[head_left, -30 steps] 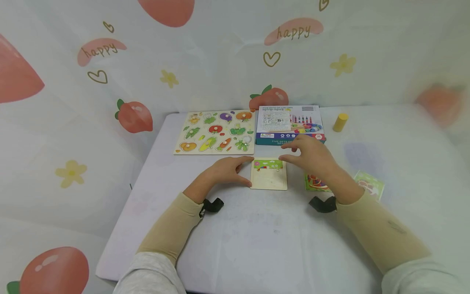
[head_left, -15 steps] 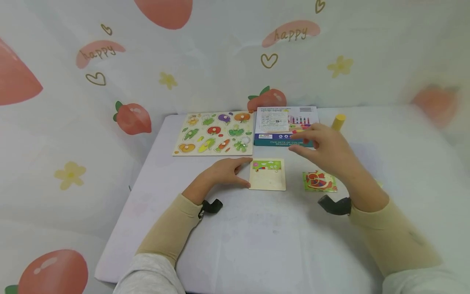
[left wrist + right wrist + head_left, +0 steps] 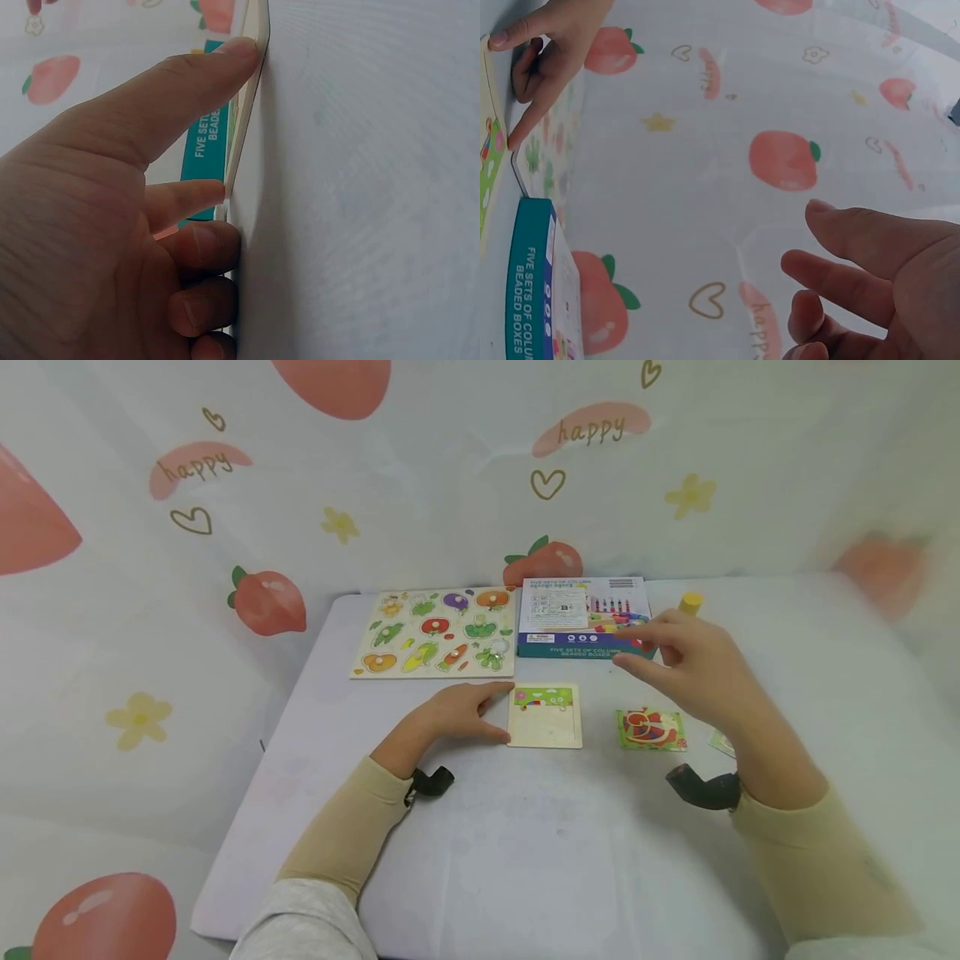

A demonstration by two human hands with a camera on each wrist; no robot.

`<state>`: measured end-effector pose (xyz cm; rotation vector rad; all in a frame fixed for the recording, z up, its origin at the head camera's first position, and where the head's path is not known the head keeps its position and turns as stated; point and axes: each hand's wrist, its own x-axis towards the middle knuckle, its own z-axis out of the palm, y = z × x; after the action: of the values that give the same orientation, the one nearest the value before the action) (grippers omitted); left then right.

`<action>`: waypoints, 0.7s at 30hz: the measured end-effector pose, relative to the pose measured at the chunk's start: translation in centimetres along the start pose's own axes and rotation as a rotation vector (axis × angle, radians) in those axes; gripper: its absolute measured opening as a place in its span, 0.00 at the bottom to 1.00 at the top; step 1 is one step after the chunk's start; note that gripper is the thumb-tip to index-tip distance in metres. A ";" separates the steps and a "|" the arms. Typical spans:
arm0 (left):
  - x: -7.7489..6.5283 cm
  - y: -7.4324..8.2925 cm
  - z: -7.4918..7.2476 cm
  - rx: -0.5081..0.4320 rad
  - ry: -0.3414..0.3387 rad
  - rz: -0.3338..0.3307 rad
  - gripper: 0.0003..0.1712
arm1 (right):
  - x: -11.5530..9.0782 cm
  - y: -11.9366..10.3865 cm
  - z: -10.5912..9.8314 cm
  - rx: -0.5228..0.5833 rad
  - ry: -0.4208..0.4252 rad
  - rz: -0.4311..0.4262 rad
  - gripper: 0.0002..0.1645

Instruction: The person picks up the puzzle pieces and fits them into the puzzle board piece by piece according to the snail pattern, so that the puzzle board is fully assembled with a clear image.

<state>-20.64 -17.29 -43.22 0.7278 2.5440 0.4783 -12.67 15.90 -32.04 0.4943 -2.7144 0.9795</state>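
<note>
My left hand (image 3: 459,710) holds a small square wooden puzzle board (image 3: 545,731) by its left side, index finger at the far corner and thumb at the near corner. In the left wrist view the thumb (image 3: 176,94) lies on the board's pale edge (image 3: 247,112), the other fingers curled below. Along the far side of the board runs a printed green strip (image 3: 551,697); the rest of its face is bare wood. My right hand (image 3: 693,668) is raised over the table, holding nothing, with thumb and index finger apart. Close to it lies a red and green picture piece (image 3: 651,729).
At the back stand a vegetable peg puzzle (image 3: 438,633), a beaded-toy box (image 3: 583,618) and a yellow cylinder (image 3: 691,603) partly behind my right hand. Another green picture piece (image 3: 722,742) lies partly hidden by the right wrist. A printed cloth (image 3: 435,460) hangs behind the table.
My right hand has moved away from the wooden board to the right, uncovering the red and green picture piece. The left hand stays at the board's left side.
</note>
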 end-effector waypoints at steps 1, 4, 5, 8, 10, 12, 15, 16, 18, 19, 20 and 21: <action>0.0 0.0 0.0 0.000 -0.001 0.001 0.54 | -0.1 0.1 -0.1 0.000 -0.005 0.010 0.17; 0.0 -0.1 0.0 -0.002 0.001 0.005 0.53 | -0.6 0.5 -0.5 0.001 -0.014 0.018 0.17; 0.0 -0.1 0.1 -0.002 -0.001 0.008 0.53 | -0.7 0.7 -0.7 0.000 -0.013 0.013 0.18; 0.1 -0.1 0.1 -0.005 -0.004 0.015 0.53 | -1.1 1.4 -1.1 0.021 -0.009 -0.002 0.20; 0.1 -0.2 0.2 -0.002 -0.009 0.014 0.53 | -1.2 2.0 -1.4 0.041 -0.010 -0.010 0.21; 0.2 -0.2 0.3 0.001 -0.012 0.013 0.53 | -1.3 2.6 -1.7 0.068 -0.026 -0.008 0.23; 0.1 -0.3 0.2 0.008 -0.009 0.006 0.53 | -1.2 3.6 -2.0 0.104 -0.081 0.020 0.25; 0.0 -0.3 0.1 0.009 -0.006 0.002 0.53 | -1.1 4.0 -2.1 0.109 -0.107 0.031 0.26; 0.1 -0.2 0.2 0.007 -0.004 -0.003 0.53 | -1.1 4.8 -2.2 0.116 -0.164 0.065 0.28; 0.1 -0.2 0.2 0.006 -0.003 -0.007 0.53 | -1.0 5.3 -2.3 0.118 -0.196 0.079 0.29; 0.1 -0.1 0.2 0.004 -0.003 -0.009 0.53 | -0.9 5.9 -2.2 0.120 -0.228 0.098 0.29; 0.1 -0.1 0.2 0.006 -0.005 -0.011 0.53 | -0.8 6.4 -2.2 0.119 -0.259 0.110 0.29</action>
<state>-20.67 -17.25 -43.48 0.7163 2.5445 0.4650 -14.17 22.17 -34.37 0.5305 -2.9509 1.1872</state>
